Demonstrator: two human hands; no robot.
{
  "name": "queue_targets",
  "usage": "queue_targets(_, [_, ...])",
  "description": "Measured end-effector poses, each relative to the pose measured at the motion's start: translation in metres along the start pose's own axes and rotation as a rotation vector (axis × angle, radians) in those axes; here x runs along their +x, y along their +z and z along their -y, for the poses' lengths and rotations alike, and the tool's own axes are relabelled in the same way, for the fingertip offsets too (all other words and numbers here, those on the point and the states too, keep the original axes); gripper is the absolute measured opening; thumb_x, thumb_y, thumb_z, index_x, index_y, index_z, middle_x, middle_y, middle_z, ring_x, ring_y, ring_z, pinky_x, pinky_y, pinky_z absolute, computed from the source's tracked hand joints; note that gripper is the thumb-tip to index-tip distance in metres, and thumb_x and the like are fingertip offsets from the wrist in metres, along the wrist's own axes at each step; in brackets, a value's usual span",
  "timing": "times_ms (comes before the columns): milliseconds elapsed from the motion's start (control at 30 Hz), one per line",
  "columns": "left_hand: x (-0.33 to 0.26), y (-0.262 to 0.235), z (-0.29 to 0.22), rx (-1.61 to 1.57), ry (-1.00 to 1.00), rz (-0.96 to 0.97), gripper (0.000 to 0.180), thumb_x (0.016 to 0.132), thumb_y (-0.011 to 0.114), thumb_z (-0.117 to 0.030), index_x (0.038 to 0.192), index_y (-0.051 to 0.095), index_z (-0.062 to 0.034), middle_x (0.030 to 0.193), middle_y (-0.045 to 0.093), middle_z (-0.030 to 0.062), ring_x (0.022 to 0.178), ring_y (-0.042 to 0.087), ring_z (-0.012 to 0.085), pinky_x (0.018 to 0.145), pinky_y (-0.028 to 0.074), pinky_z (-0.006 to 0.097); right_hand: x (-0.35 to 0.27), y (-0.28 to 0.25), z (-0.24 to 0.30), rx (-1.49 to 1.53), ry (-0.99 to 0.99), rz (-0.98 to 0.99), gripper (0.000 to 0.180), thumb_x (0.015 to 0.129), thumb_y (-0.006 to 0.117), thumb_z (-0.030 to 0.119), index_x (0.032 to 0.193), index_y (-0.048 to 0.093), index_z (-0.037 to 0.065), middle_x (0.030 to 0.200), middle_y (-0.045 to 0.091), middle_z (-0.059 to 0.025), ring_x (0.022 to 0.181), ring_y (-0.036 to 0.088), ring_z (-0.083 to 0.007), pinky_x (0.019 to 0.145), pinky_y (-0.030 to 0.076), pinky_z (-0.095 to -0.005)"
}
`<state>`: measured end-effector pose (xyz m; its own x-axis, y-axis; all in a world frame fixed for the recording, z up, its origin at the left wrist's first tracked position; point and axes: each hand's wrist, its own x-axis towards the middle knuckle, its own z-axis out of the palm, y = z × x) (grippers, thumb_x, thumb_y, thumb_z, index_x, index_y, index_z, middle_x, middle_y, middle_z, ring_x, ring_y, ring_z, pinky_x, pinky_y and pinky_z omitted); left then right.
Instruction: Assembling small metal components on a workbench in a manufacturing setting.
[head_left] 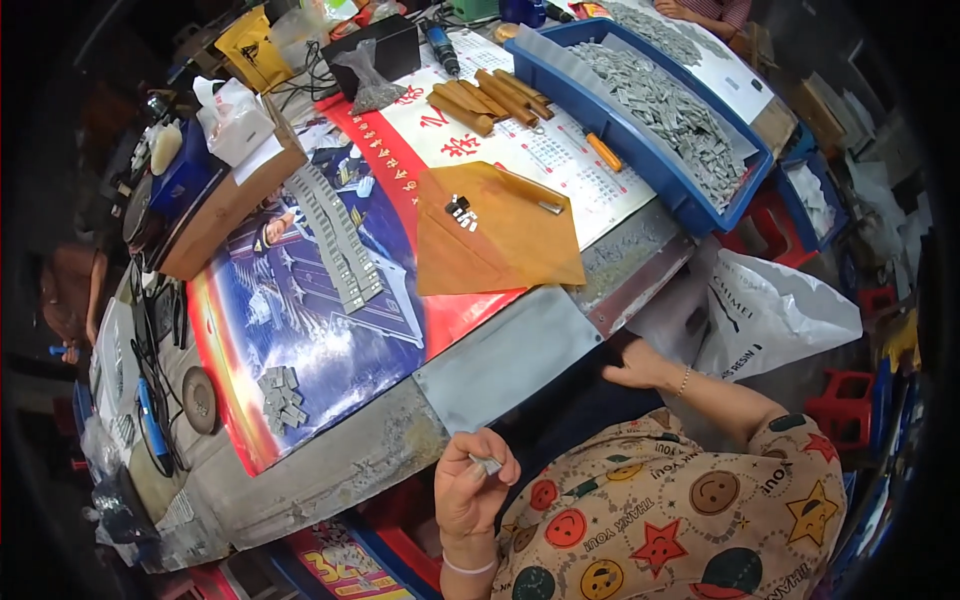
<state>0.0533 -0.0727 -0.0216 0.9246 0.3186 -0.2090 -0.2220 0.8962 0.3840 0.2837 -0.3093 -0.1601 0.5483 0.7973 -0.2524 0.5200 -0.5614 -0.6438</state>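
Nearest: the patterned shirt (680,520) fills the near right, and just left of it the left hand (472,488) is raised below the table edge.
Left hand: fingers curled in, thumb and fingertips pinching a small grey metal piece (487,464).
Right hand: the right hand (640,365) lies flat, fingers loosely together, on dark cloth by the table's near right corner; nothing in it.
Table edge: the worn grey table (340,470) runs diagonally, near left to far right, with a grey sheet (505,355) overhanging it.
Open room: bare poster (330,340) between a small pile of grey pieces (282,397) and a long row of them (337,235).
Far right: blue tray (560,75) heaped with grey pieces, tight against the table's far edge.
Middle: orange paper (500,245) lying flat.
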Motion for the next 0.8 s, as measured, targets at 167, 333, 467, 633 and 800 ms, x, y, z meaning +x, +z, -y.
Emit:
queue_targets(167, [0.002,0.005,0.002,0.001,0.0,-0.001,0.014,0.083,0.064,-0.007,0.092,0.055,-0.0023,0.084,0.051,0.0103,0.071,0.053,0.0186,0.065,0.044,0.031,0.006,0.006,0.003,0.089,0.15,0.013,0.062,0.076,0.059,0.035,0.124,0.048,-0.002,0.125,0.049,-0.027,0.115,0.048,-0.0409,0.098,0.039,-0.0414])
queue_targets(333, [-0.001,0.006,0.002,0.007,-0.003,-0.023,0.011,0.084,0.063,-0.003,0.093,0.056,-0.0012,0.083,0.054,0.0112,0.069,0.054,0.0187,0.064,0.046,0.03,0.01,-0.013,0.018,-0.148,0.006,0.063,0.048,0.078,0.059,0.033,0.113,0.058,-0.001,0.109,0.059,-0.0267,0.107,0.055,-0.0367,0.093,0.043,-0.0402])
queue_targets(467, [-0.007,0.004,0.007,0.065,0.008,-0.031,0.012,0.085,0.062,0.001,0.095,0.057,0.0011,0.088,0.057,0.014,0.073,0.057,0.0201,0.067,0.048,0.03,0.028,0.021,-0.022,-0.142,-0.034,-0.017,0.046,0.082,0.058,0.04,0.1,0.064,-0.002,0.1,0.063,-0.0233,0.096,0.058,-0.0384,0.085,0.046,-0.0416])
queue_targets(633, [-0.01,0.001,0.007,0.131,0.039,-0.07,0.013,0.085,0.061,0.003,0.098,0.058,0.0036,0.09,0.061,0.016,0.075,0.061,0.0209,0.07,0.051,0.03,0.003,0.0,0.012,-0.094,0.004,0.006,0.051,0.081,0.058,0.039,0.111,0.058,-0.002,0.105,0.061,-0.0251,0.098,0.058,-0.039,0.085,0.046,-0.0423])
queue_targets(800, [-0.005,-0.001,0.009,0.164,0.034,-0.127,0.016,0.085,0.06,0.003,0.101,0.058,0.0062,0.09,0.063,0.0169,0.074,0.063,0.0206,0.071,0.053,0.029,0.014,0.018,-0.017,0.005,0.087,0.048,0.064,0.08,0.059,0.036,0.131,0.045,0.001,0.135,0.042,-0.024,0.126,0.038,-0.0386,0.106,0.031,-0.0394])
